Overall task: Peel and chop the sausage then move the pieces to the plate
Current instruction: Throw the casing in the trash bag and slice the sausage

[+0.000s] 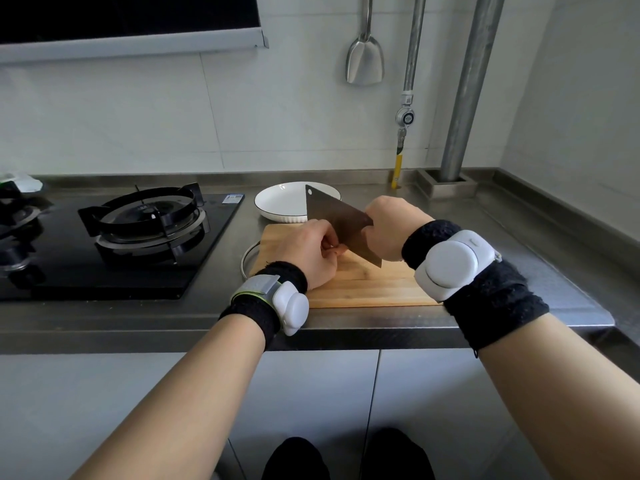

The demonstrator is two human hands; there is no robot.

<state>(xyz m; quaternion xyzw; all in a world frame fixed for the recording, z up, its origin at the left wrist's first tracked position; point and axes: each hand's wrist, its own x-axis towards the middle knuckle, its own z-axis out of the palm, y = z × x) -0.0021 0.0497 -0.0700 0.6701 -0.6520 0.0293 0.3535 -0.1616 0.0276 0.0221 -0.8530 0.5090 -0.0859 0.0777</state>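
At the steel counter (pixel 450 216), my right hand (pixel 389 228) grips a broad steel cleaver (pixel 337 220) over the wooden chopping board (pixel 363 285); my left hand (pixel 308 249) pinches the mostly hidden pink sausage (pixel 338 250). The white ribbed plate (pixel 277 202) holds nothing: chopping apparently barely begun.

The left hand (pixel 310 249) hid nearly all the sausage (pixel 337 250); the cleaver (pixel 341 223) covered the plate's (pixel 277 202) right side.

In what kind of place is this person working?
Most likely a home kitchen: a gas stove set into a steel counter, a spatula hanging on the tiled wall, and a wooden cutting board.
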